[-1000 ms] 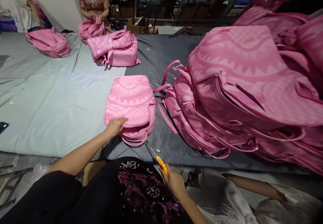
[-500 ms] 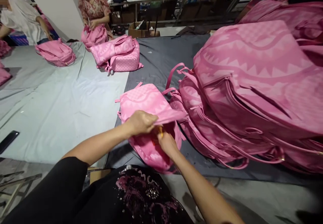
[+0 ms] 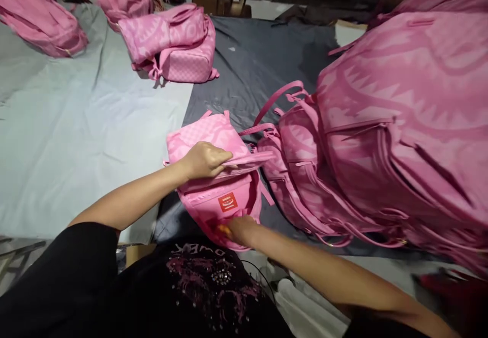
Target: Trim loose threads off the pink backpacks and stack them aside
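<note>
A pink patterned backpack [image 3: 204, 198] lies open in front of me, its inside and a red-orange label [image 3: 227, 203] showing. My left hand [image 3: 208, 160] is closed on the edge of its lifted front panel and holds it back. Down in the open compartment, my right hand [image 3: 243, 229] is closed around a small orange object [image 3: 224, 230]. Only a bit of that object shows between the fingers, so its kind is unclear.
A heap of pink backpacks [image 3: 366, 119] rises close on the right, straps trailing toward me. More pink bags, including a folded backpack [image 3: 188, 58], lie farther back on the grey cloth [image 3: 263, 48] and pale cloth [image 3: 125, 119]. A cardboard box [image 3: 213, 2] stands beyond.
My view has tipped down and come closer. The left hand has pulled the panel up and back, uncovering the label. My right hand has moved lower inside the backpack, toward me.
</note>
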{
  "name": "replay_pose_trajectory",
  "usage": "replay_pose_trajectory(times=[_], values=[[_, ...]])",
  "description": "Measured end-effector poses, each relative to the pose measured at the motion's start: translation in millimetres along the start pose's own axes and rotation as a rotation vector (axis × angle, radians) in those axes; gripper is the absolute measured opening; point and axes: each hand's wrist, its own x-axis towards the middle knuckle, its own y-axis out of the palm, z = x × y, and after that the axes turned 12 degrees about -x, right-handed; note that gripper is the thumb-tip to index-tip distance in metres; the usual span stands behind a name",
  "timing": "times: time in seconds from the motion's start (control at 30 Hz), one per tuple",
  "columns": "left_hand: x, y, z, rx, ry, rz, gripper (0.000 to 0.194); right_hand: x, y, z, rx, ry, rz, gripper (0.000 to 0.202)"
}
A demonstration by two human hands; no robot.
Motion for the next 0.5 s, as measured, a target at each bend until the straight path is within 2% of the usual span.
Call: replay_pose_trajectory(times=[0.07, 0.1, 0.17, 0.23, 0.3, 0.37, 0.4, 0.5], values=[[-3, -1.5, -6, -0.071, -0.131, -0.08, 0.029, -16, -13, -18, -0.077, 0.071, 0.11, 0.025], [-4, -1.7, -12, -0.11, -0.177, -0.109, 0.031, -19, -24, -28, -0.111, 0.144, 0.103, 0.031], [-4, -1.2, -25, -0.191, -0.189, -0.117, 0.036, -10, -47, -45, -0.166, 0.339, -0.032, 0.046], [-4, -0.5, -37, -0.255, -0.152, -0.064, 0.038, 15, -65, -56, -0.176, 0.512, -0.185, 0.049], [-7, -0.8, -41, -0.256, -0.183, -0.048, 0.036, 41, -70, -64, -0.147, 0.583, -0.216, 0.044], [-14, -1.9, -37, -0.187, -0.316, -0.103, 0.033, 50, -56, -67, -0.105, 0.599, -0.187, 0.043], [-18, -2.1, -33, -0.14, -0.392, -0.14, 0.032, 45, -43, -68, -0.087, 0.604, -0.168, 0.043], [-28, 2.1, -21, -0.05, -0.489, -0.179, 0.029, 4, 6, -66, -0.037, 0.627, -0.039, 0.04]])
